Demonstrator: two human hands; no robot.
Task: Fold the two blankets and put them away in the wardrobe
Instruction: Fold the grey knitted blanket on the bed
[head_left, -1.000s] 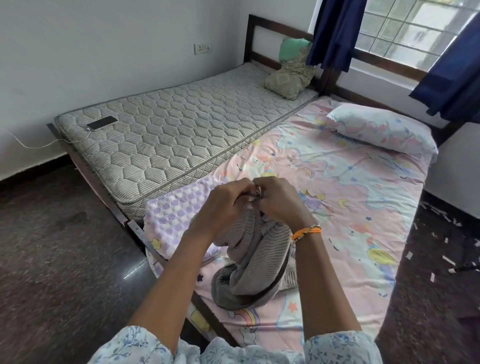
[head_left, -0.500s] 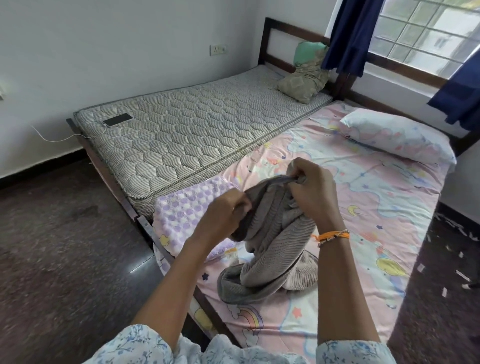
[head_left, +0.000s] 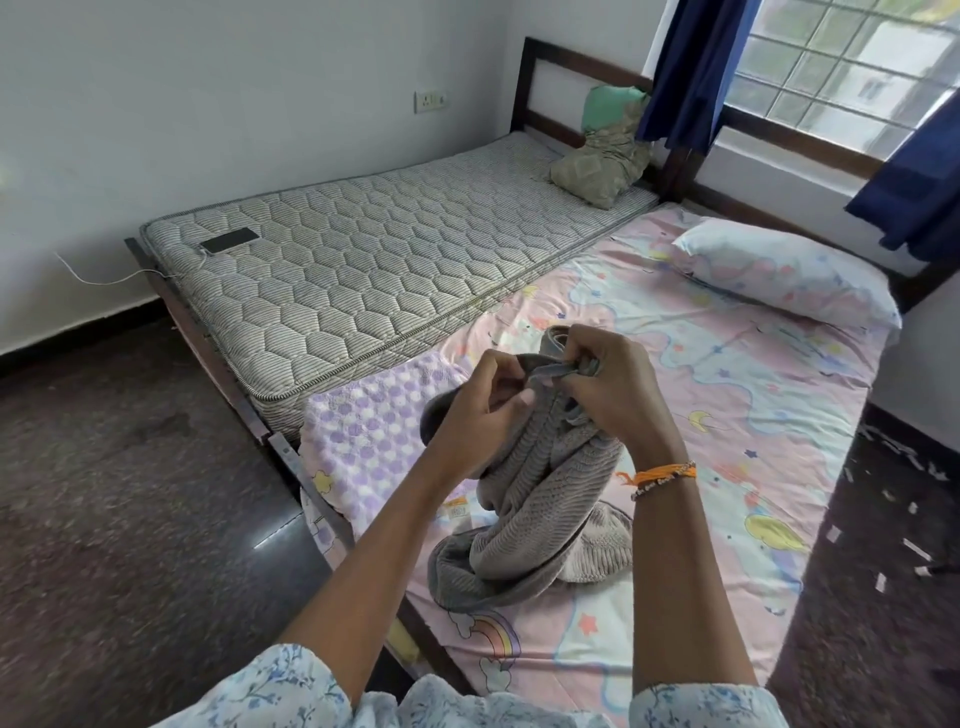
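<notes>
A grey knitted blanket (head_left: 540, 514) hangs bunched from both my hands, its lower part heaped on the pink patterned bed sheet (head_left: 737, 415). My left hand (head_left: 480, 410) pinches its upper edge from the left. My right hand (head_left: 608, 384) grips the same edge close beside it, with an orange band on the wrist. A purple-and-white dotted blanket (head_left: 363, 431) lies flat on the near left corner of the bed, partly under my left arm. No wardrobe is in sight.
A bare quilted mattress (head_left: 363, 270) lies alongside on the left, with a phone (head_left: 228, 240) on a cable and cushions (head_left: 602, 166) at its head. A pillow (head_left: 784, 270) sits at the pink bed's head. Dark floor surrounds the beds; blue curtains (head_left: 685, 67) hang by the window.
My hands came apart half a second ago, then closed together again on the blanket's edge. The view shifted so the beds sit further right in frame.
</notes>
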